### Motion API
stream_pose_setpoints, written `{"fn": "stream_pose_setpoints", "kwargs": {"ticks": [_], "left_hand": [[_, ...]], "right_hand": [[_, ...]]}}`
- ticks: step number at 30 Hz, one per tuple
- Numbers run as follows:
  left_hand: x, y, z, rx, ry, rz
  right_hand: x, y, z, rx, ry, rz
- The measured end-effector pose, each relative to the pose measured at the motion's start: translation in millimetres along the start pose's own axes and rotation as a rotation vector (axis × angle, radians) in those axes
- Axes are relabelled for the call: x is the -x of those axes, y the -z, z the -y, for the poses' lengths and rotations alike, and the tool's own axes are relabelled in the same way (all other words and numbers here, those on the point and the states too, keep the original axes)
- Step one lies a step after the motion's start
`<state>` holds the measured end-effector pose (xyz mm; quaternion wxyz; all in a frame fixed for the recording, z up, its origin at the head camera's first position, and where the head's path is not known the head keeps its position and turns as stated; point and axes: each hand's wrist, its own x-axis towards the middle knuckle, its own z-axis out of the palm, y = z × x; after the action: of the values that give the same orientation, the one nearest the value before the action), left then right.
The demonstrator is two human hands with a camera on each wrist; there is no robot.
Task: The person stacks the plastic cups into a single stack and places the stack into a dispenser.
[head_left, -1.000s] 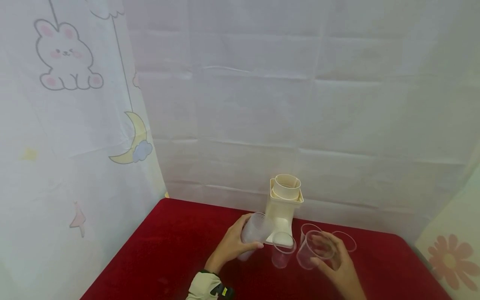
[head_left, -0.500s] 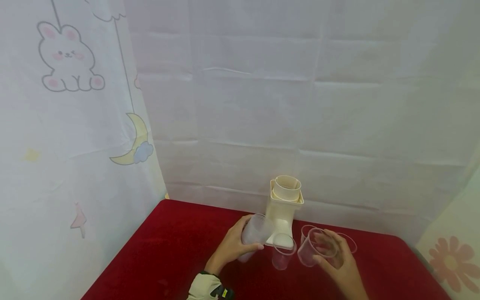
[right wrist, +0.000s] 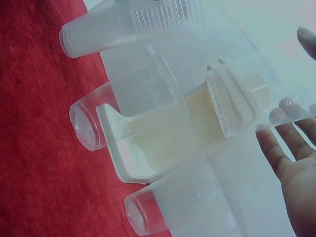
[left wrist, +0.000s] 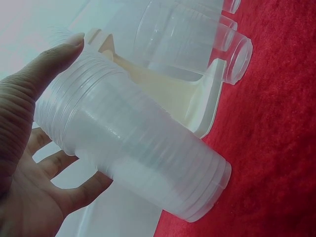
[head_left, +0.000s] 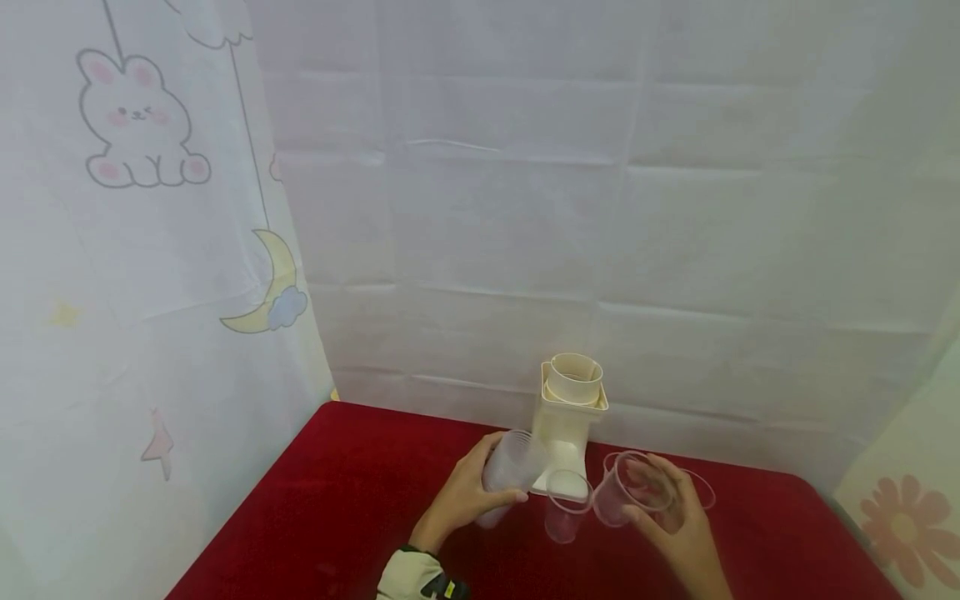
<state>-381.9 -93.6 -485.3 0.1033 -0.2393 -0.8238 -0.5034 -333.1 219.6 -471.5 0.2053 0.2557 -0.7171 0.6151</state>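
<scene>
My left hand (head_left: 463, 493) grips a tilted stack of nested clear plastic cups (head_left: 512, 467), thumb on one side and fingers on the other near the rims. A single clear plastic cup (head_left: 611, 502) is held at its rim end by my right hand (head_left: 681, 521), whose fingers show through the plastic. Between the hands another clear cup (head_left: 564, 523) stands upright in front of a cream plastic dispenser (head_left: 570, 408). Behind the right hand's cup, a further cup's rim (head_left: 608, 457) is partly hidden. The right wrist view shows a standing cup (right wrist: 143, 212) below the dispenser.
The dispenser has a round open tube on top and stands at the back of the red cloth-covered table (head_left: 352, 500). One more cup rim (head_left: 709, 493) shows right of my right hand. A pale printed curtain (head_left: 480, 250) hangs right behind the table.
The cup in my right hand has shifted slightly away from me, overlapping the rear cup's rim more. The left hand and its stack have stayed put. The head view has tilted up a little.
</scene>
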Motion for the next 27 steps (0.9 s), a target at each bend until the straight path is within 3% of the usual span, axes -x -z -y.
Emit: {"fn": "stream_pose_setpoints", "kwargs": {"ticks": [18,27], "left_hand": [[-0.2,-0.5,0.0,-0.007,-0.001,-0.004],[-0.7,-0.7,0.0,0.002,-0.061,-0.019]], "right_hand": [[-9.1,-7.2,1.5,-0.058,0.058,0.003],[-13.4,-14.2,3.5,-0.102,0.114,-0.008]]}}
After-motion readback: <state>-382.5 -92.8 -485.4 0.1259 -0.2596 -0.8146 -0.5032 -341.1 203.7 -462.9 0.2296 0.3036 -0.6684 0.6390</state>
